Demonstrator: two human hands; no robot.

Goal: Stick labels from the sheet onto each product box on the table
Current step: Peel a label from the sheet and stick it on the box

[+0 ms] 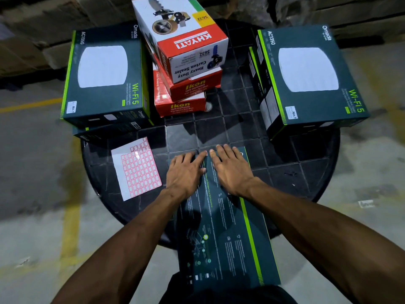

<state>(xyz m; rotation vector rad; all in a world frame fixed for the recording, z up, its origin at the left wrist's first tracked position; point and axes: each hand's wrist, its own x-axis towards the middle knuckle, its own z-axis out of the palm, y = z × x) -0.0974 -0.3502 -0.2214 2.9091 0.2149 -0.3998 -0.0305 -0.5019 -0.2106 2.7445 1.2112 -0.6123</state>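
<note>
A dark green box (221, 233) lies flat at the near edge of the round black table (306, 178), its back face up. My left hand (186, 170) and my right hand (230, 167) both rest on its far end with fingers straight. A small red-edged label (205, 153) shows between the fingertips at the box's far edge. The white label sheet (135, 170) with rows of red-bordered labels lies to the left of the box. Dark green Wi-Fi boxes sit stacked at the left (105, 77) and at the right (306, 80).
A white and red carton sealer box (182, 36) sits on top of two red tape dispenser boxes (182, 104) at the table's far middle. Cardboard cartons (32, 40) line the back. Concrete floor with yellow lines (70, 227) surrounds the table.
</note>
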